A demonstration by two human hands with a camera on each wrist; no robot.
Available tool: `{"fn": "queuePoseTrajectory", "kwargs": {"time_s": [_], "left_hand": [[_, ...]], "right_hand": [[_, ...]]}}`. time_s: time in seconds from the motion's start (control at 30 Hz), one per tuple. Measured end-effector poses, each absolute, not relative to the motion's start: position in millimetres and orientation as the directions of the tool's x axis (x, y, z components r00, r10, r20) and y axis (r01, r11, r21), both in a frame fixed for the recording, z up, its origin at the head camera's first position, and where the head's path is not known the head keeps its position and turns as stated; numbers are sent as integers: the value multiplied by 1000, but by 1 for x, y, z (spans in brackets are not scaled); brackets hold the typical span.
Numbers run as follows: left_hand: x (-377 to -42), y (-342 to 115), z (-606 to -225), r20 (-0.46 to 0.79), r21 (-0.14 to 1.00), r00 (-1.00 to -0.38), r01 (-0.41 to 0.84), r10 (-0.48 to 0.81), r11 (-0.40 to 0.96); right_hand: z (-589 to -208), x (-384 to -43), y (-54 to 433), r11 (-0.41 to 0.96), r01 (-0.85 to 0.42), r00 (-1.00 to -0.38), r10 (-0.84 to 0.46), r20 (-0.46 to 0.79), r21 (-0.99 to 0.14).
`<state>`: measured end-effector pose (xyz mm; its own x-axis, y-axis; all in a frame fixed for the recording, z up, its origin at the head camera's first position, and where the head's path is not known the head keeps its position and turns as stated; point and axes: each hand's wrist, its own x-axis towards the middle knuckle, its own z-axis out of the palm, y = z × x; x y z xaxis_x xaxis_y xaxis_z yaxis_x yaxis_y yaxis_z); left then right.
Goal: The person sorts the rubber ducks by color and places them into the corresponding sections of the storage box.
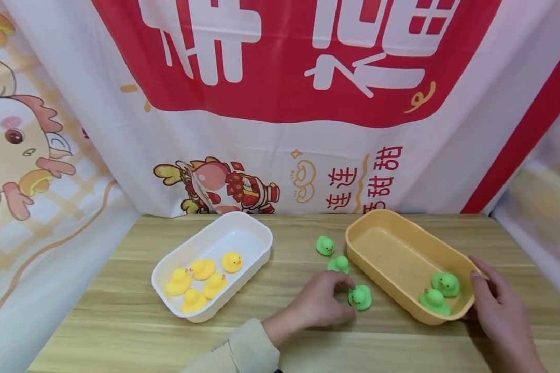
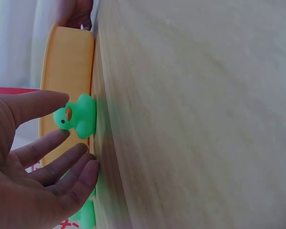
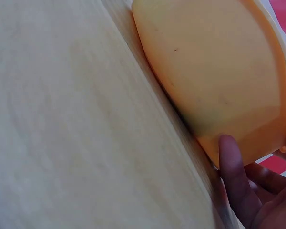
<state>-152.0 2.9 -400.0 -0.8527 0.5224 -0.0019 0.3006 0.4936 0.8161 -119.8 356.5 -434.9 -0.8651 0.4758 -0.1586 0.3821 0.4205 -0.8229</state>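
My left hand [image 1: 324,300] reaches over the table with thumb and fingers spread around a green rubber duck [image 1: 360,298]. In the left wrist view a gap shows between the fingertips and that duck [image 2: 81,116]. Two more green ducks lie just beyond it, one [image 1: 339,264] close past my fingers and another [image 1: 325,245] farther back. At the near right end of an orange-yellow bin [image 1: 392,282], my right hand [image 1: 501,305] grips the wall. Its fingers [image 3: 233,162] press against the bin's outside in the right wrist view. Two green ducks [image 1: 445,284] sit inside that bin.
A white bin [image 1: 256,259] stands at the left with several yellow ducks [image 1: 203,269] in it. Both bins rest on a wood-grain table [image 1: 135,311]. A printed cloth [image 1: 284,103] hangs along the table's back edge, with more cloth at both sides.
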Motion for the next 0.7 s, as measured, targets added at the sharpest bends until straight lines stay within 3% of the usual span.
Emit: {"fn": "queuePoseTrajectory", "kwargs": {"time_s": [0.23, 0.7], "left_hand": [[-152, 9, -403, 37, 755, -859, 359, 510, 549], [-153, 18, -404, 23, 729, -871, 350, 490, 588]], "right_hand": [[-433, -121, 354, 403, 407, -856, 483, -187, -820], [-434, -124, 355, 437, 422, -850, 496, -179, -795]]}}
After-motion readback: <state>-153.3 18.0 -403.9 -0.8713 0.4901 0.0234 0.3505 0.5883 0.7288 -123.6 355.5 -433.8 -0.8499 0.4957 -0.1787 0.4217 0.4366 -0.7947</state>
